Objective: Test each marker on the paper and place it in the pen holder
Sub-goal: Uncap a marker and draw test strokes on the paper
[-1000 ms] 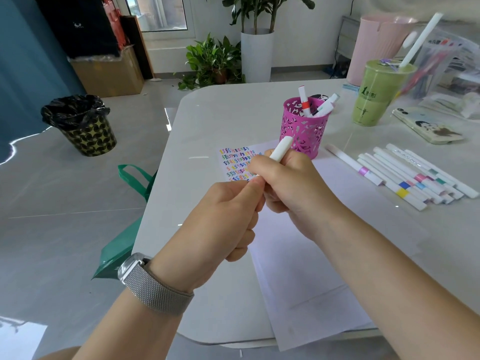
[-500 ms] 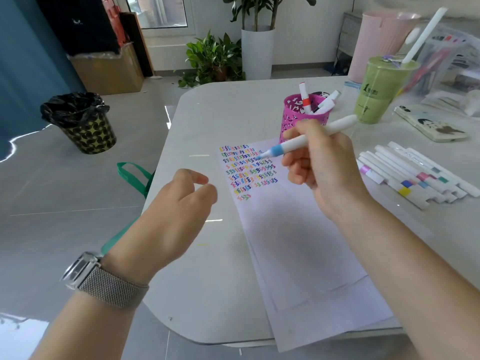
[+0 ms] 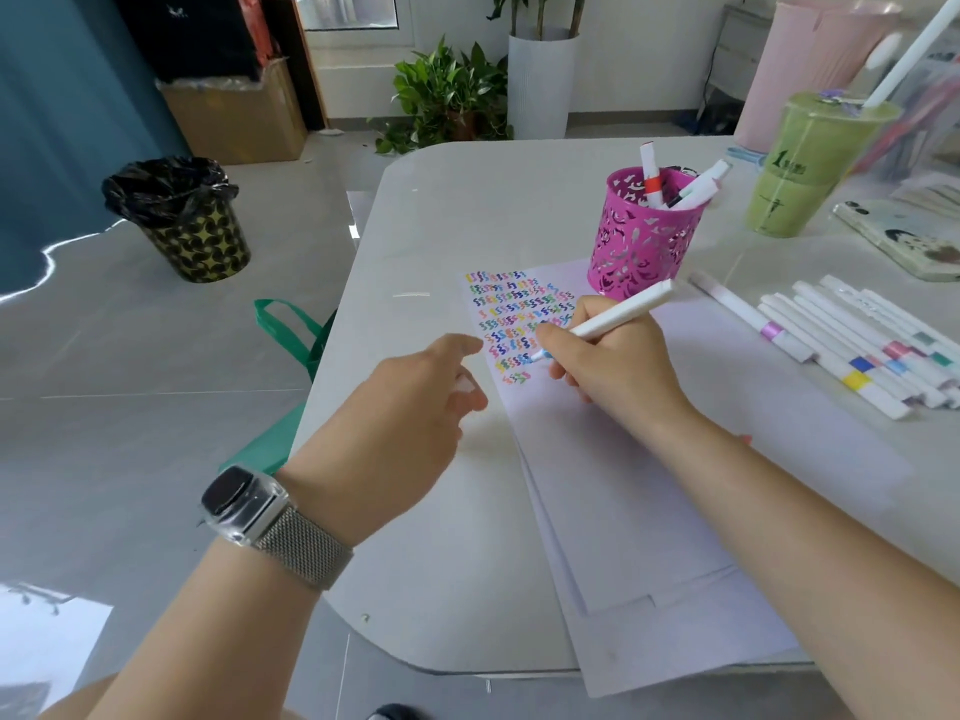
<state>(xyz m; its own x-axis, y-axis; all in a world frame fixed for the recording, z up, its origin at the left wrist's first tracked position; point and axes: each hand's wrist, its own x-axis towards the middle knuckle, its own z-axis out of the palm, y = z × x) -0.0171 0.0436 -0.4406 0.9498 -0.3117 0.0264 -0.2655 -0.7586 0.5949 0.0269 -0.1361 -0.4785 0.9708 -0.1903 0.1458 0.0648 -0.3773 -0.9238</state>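
Marker (image 3: 618,313) pinched in right hand (image 3: 618,368), white barrel slanting up and away toward pen holder (image 3: 644,233), blue tip down on paper (image 3: 649,491) at the edge of the coloured squiggles (image 3: 519,324). Fingers of that hand curled round the barrel, heel of the hand resting on the sheet. One pink cut-out pen holder just beyond the right hand, three markers (image 3: 675,187) visible standing in it, more perhaps hidden inside. Row of loose markers (image 3: 852,345) lying flat to the right of the right hand, roughly ten, exact count unclear where they overlap; coloured bands in purple, yellow, blue, pink and green. Left hand (image 3: 410,407) hovering just left of the paper's edge, fingers loosely bent; something small and pale at the fingertips, too blurred to name. One watch (image 3: 244,504) on the left wrist. One green cup (image 3: 810,168) with straw and one phone (image 3: 904,236) far beyond the right hand.
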